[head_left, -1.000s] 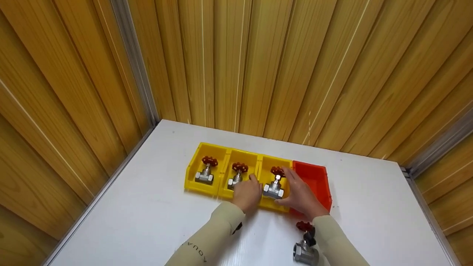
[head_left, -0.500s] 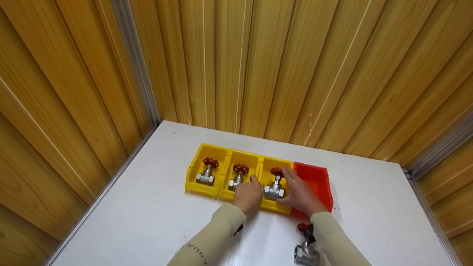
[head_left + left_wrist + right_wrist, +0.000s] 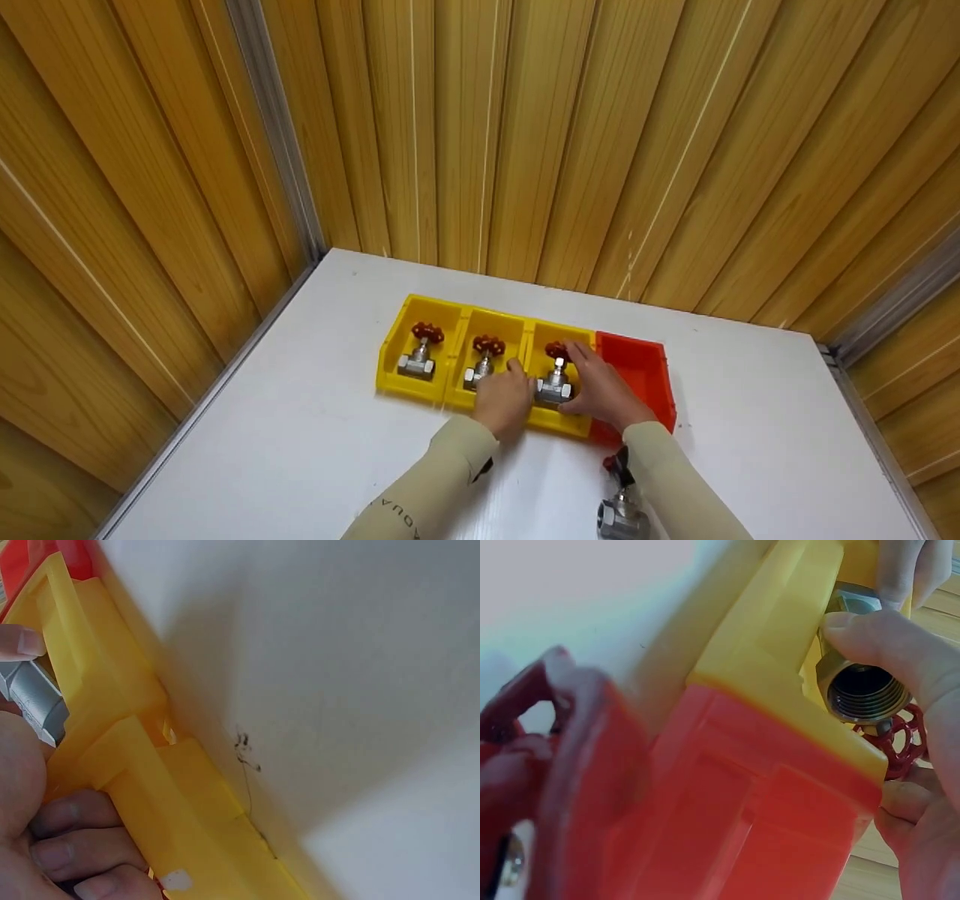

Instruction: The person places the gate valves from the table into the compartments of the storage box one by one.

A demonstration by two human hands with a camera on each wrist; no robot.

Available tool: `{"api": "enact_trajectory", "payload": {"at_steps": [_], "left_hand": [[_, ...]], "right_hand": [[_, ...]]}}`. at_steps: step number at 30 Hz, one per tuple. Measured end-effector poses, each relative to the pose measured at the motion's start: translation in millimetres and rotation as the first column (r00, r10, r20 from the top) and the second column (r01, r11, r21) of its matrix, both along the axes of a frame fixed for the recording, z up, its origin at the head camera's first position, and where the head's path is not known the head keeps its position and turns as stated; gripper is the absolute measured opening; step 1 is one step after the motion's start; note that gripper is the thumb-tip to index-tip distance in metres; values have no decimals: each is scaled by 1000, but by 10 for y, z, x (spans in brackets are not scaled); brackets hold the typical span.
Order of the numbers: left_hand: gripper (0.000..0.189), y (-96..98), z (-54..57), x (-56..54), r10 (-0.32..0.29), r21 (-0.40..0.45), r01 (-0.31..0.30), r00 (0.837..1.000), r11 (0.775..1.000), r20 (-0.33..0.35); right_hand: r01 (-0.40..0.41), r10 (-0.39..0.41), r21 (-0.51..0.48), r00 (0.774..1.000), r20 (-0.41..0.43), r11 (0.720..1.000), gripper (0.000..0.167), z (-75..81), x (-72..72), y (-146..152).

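The head camera faces forward and down across the bench (image 3: 262, 435); both wrist cameras share the yellow bins (image 3: 202, 810) at close range.

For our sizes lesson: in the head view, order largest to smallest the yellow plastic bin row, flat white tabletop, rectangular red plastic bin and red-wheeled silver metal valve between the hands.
White tabletop
Yellow bin row
Red bin, partly covered
Metal valve

Head view: I get even, moderate light; wide lens splays the walls (image 3: 510, 135) outward. Left wrist: I read dim, hazy, broad soft shadow across table (image 3: 360, 675). Right wrist: glare upper left, near handwheel (image 3: 592, 757) blurred, valve (image 3: 847, 701) sharper.
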State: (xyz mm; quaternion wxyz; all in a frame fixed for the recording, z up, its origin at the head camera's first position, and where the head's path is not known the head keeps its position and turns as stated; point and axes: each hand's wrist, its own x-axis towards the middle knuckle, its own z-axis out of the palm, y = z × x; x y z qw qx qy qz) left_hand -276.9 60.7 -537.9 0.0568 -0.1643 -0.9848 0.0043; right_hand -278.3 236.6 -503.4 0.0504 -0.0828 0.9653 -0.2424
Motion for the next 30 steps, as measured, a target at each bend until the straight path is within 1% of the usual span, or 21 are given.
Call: {"api": "enact_trajectory", "payload": {"at_steps": [1, 5, 6, 10, 16, 19, 24, 30], "left_hand": [[43, 0, -4, 1, -5, -10, 5, 1000, 1000, 2], [43, 4, -7, 4, 6, 7, -6, 1000, 1000, 9], [45, 7, -9, 3, 24, 42, -24, 1000, 999, 13], [45, 16, -13, -1, 63, 109, -64, 998, 992, 14], [43, 20, -24, 0, 61, 116, -57, 998, 992, -33], [42, 16, -35, -1, 58, 116, -52, 997, 992, -46], [42, 8, -18, -6, 64, 99, -61, 997, 993, -34], [42, 3, 5, 0, 65, 114, -62, 998, 992, -22]], "right_hand": [[0, 0, 0, 1000, 6, 1000, 110, -2, -7, -7], [-2, 3, -2, 1000, 25, 1000, 108, -8, -26, -28], [-1, 1, -1, 999, 32, 1000, 108, -11, -30, -32], [2, -1, -4, 999, 54, 1000, 107, -21, -48, -50], [-10, 9, 21, 998, 63, 1000, 104, -45, -73, -82], [-14, 12, 24, 998, 68, 1000, 103, -49, -83, -99], [-5, 3, 16, 996, 94, 1000, 103, -44, -104, -119], [5, -10, 41, 992, 129, 999, 105, -54, -113, -128]]}}
